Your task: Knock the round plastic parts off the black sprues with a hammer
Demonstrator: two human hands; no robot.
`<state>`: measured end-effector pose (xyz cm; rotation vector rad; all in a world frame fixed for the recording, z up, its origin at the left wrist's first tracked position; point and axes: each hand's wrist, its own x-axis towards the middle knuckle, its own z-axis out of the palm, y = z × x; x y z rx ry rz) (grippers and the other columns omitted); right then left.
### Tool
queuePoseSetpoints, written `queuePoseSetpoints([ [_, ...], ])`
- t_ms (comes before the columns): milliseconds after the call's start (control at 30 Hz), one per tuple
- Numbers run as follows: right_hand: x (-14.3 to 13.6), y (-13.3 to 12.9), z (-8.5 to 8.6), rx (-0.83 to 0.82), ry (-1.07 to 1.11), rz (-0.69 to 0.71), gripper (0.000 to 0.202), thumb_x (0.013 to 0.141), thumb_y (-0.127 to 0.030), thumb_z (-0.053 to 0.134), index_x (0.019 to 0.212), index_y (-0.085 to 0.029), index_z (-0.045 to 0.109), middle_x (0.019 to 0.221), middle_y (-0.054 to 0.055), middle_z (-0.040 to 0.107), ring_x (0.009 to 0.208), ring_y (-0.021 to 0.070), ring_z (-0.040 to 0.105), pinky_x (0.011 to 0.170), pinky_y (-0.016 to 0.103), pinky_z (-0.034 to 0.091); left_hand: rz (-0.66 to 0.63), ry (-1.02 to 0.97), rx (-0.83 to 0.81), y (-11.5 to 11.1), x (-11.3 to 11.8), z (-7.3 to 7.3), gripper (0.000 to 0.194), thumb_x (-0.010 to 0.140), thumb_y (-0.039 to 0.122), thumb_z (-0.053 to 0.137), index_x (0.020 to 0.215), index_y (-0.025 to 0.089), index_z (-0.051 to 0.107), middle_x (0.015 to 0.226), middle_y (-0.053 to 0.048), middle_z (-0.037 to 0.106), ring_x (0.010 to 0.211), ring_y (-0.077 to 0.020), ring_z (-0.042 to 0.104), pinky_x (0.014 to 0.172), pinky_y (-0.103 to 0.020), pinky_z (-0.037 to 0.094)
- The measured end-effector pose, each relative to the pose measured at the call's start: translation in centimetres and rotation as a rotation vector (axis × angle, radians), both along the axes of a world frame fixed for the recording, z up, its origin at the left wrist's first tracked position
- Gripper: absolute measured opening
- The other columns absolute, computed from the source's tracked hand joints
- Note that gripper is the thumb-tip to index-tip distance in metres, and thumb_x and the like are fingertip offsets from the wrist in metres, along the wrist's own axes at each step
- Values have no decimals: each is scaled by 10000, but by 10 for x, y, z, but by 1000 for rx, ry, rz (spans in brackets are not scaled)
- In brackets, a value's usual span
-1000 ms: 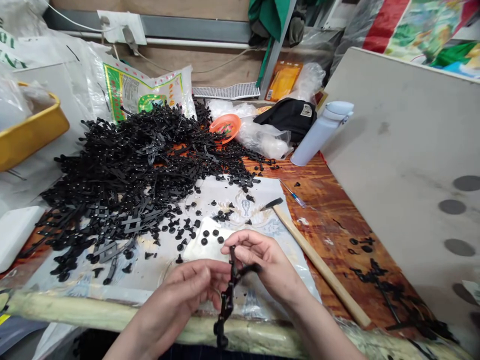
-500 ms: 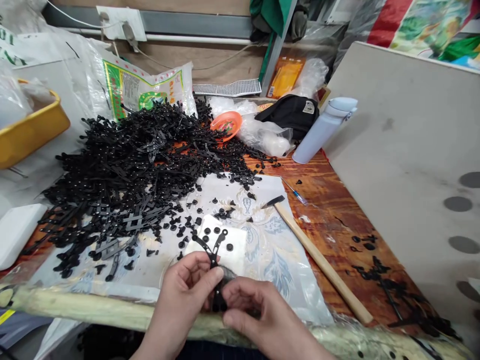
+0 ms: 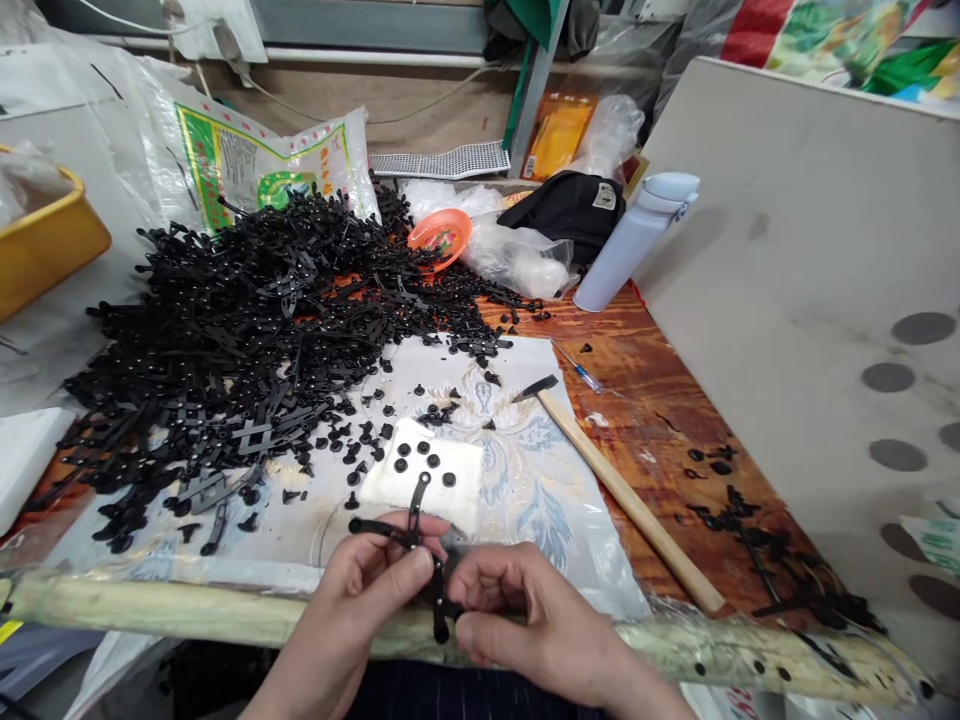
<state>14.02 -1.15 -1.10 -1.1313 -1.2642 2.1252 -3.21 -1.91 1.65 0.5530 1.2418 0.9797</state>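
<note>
A black jointed plastic piece (image 3: 415, 508) with several curved arms is pinched between the thumb and fingers of my left hand (image 3: 375, 590), near the table's front edge. My right hand (image 3: 525, 610) is closed on the lower end of the same piece, around a small dark part that is mostly hidden by the fingers. Just beyond my hands, several round black caps (image 3: 433, 461) sit on a white pad (image 3: 461, 485). A large heap of black parts (image 3: 247, 290) covers the table at the left.
A hammer (image 3: 630, 500) lies right of my hands, with a screwdriver (image 3: 589, 377) behind it. At the back stand a pale blue bottle (image 3: 630, 245), a black bag (image 3: 570, 218) and an orange dish (image 3: 442, 240). More black parts (image 3: 742, 540) lie at the right beside a grey panel (image 3: 810, 250).
The black piece has turned in my hands, its upper arms spreading wider and one now pointing left. The whole view has shifted slightly.
</note>
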Motion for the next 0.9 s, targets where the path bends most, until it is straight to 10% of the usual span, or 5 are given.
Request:
queuePoseSetpoints([
  [233,7,1,7,189,-123,12,146,761,-311,648,803,-174,619,663,-20,566,595,110,496,564,236,385,-10,78,-16,11,5,-12,401,771,442,655,539,116,651,819,-68,674,457,-96,559,431,-227,406],
  [400,64,54,-1,781,-901,-516,276,846,-377,535,1006,-173,627,973,109,642,880,240,580,805,385,442,-37,145,-64,14,4,-17,335,767,485,640,664,187,527,515,23,591,362,-103,491,350,-191,286],
  [533,87,86,-24,912,-1393,-373,338,835,-304,551,1112,-114,585,1039,179,589,975,313,528,828,426,424,-25,117,-68,17,7,-14,301,793,455,618,713,214,457,475,55,573,354,-79,441,399,-192,327],
  [900,79,67,-3,849,-1046,-366,259,929,-280,381,1061,-160,569,873,89,647,760,216,605,679,309,425,83,66,-188,31,26,-5,315,739,444,678,713,143,592,444,3,589,336,-98,475,316,-170,305],
])
